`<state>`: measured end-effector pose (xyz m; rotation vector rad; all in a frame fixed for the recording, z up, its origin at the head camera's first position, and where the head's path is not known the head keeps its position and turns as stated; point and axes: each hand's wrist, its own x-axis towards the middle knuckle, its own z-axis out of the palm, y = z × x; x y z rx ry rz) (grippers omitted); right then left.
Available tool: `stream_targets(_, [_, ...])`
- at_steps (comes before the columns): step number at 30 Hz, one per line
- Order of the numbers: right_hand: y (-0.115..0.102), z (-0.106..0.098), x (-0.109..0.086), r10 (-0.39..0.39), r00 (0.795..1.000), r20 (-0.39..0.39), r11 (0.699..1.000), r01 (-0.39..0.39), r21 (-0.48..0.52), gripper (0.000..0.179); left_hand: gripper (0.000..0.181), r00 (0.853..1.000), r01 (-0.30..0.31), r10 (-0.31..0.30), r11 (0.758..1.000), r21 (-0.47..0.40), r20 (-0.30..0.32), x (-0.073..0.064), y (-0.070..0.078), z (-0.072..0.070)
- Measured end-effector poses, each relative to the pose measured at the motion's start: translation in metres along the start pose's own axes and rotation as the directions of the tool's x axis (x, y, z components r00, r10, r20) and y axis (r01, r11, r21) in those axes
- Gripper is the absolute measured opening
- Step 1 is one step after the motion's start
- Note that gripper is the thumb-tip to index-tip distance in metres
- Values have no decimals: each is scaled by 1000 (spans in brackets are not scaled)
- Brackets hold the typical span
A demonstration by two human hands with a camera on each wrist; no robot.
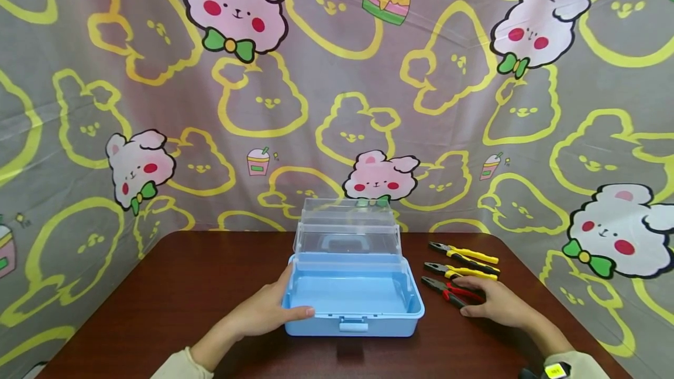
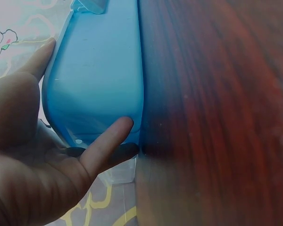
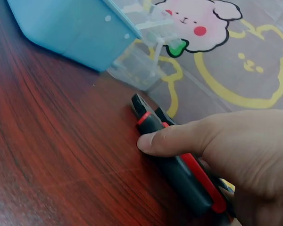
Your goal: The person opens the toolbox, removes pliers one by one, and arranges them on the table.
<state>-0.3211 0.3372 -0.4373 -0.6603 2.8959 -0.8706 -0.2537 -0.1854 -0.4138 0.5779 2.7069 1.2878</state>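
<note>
A light-blue plastic toolbox stands on the table, its clear lid and trays raised at the back. My left hand holds the toolbox at its left side, thumb along the front corner; the left wrist view shows the fingers spread around the blue wall. To the right of the box, my right hand grips the red-and-black pliers by the handles. In the right wrist view its thumb presses the black handle, with the jaws pointing away; the other fingers are mostly hidden.
Two yellow-and-black pliers, the farther pair and the nearer pair, lie beyond the red ones. The dark brown table ends at a patterned curtain behind and at both sides.
</note>
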Motion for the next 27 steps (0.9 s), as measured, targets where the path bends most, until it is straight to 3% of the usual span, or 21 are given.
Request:
stream_targets(10, [2, -2, 2, -26, 999, 28, 999, 25, 33, 65, 117, 1000, 19, -19, 1000, -1, 7, -1, 0, -1])
stream_targets(18, [-9, -7, 8, -85, 996, -2, 992, 84, -95, 53, 117, 999, 33, -33, 999, 10, -6, -2, 3, -3])
stream_targets(27, [-42, -15, 17, -147, 986, -78, 975, 131, -177, 46, 111, 998, 50, -49, 999, 18, -50, -1, 5, -7])
